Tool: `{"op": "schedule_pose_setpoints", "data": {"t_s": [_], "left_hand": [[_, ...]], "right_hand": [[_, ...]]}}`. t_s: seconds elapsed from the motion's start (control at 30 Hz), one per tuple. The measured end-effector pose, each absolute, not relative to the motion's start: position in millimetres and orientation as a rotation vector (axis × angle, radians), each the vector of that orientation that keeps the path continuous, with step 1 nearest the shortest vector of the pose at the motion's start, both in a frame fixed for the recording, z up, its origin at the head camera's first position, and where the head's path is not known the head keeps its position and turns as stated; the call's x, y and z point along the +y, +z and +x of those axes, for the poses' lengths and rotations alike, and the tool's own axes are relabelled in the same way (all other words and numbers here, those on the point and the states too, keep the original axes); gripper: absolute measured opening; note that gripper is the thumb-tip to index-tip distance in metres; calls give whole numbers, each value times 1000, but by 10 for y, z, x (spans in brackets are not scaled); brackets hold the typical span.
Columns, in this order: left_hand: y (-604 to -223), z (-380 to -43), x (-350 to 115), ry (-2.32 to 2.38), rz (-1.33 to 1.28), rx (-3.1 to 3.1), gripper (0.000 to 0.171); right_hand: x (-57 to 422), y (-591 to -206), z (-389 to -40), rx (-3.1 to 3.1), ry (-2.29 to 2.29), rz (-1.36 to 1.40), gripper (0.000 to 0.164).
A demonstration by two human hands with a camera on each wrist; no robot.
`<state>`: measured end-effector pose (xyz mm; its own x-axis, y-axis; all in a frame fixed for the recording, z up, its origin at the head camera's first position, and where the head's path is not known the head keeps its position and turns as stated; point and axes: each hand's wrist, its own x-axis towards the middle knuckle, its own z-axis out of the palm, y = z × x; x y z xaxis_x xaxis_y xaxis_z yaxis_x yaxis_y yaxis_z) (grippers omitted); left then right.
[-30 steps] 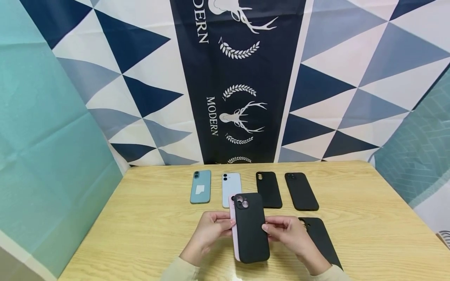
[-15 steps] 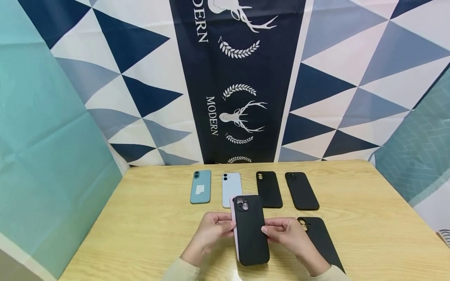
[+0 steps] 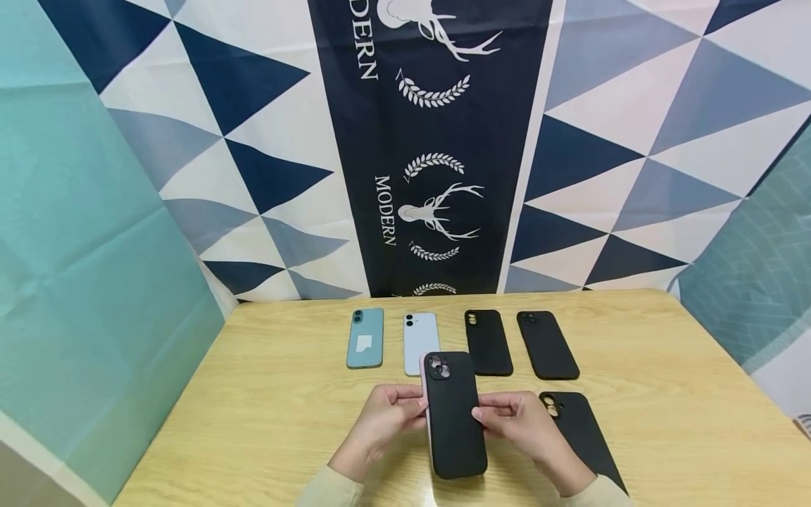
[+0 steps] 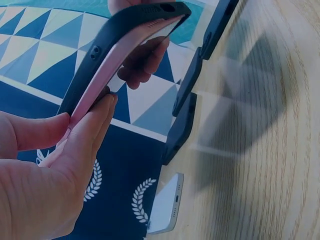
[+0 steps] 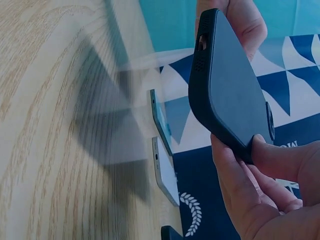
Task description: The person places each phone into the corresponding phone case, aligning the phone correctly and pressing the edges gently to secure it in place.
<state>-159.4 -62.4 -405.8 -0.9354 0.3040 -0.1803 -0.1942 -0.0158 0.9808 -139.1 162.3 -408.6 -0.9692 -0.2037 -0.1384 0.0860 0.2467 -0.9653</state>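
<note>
Above the table, a black phone case [image 3: 455, 422] is held upright with its camera cutout at the top left. Behind it sits a pink phone [image 4: 102, 75], partly inside the case; in the left wrist view its edge stands out from the case along the near side. My left hand [image 3: 391, 422] pinches the phone's left edge between thumb and fingers. On the other side my right hand [image 3: 519, 426] grips the case's right edge, thumb on its back. From the head, most of the phone is hidden by the case.
On the wooden table [image 3: 253, 408] lie a teal phone [image 3: 365, 338], a white phone [image 3: 421, 341], and black cases [image 3: 489, 343] [image 3: 548, 345] in a back row. Another black case [image 3: 583, 436] lies beside the right forearm. A patterned cloth [image 3: 437, 141] hangs behind.
The pink phone has shifted right behind the case, so a thinner pink strip shows at the left. Both hands keep their grip; the view has shifted slightly.
</note>
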Motion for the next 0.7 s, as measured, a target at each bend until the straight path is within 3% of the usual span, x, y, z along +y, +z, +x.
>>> {"op": "schedule_pose_setpoints", "data": {"t_s": [0.7], "left_hand": [[-4028,-1470,-486,1943,239,2120,41]], "right_hand": [[1619,-4102,-1374,2354,-1744,36,38]]}}
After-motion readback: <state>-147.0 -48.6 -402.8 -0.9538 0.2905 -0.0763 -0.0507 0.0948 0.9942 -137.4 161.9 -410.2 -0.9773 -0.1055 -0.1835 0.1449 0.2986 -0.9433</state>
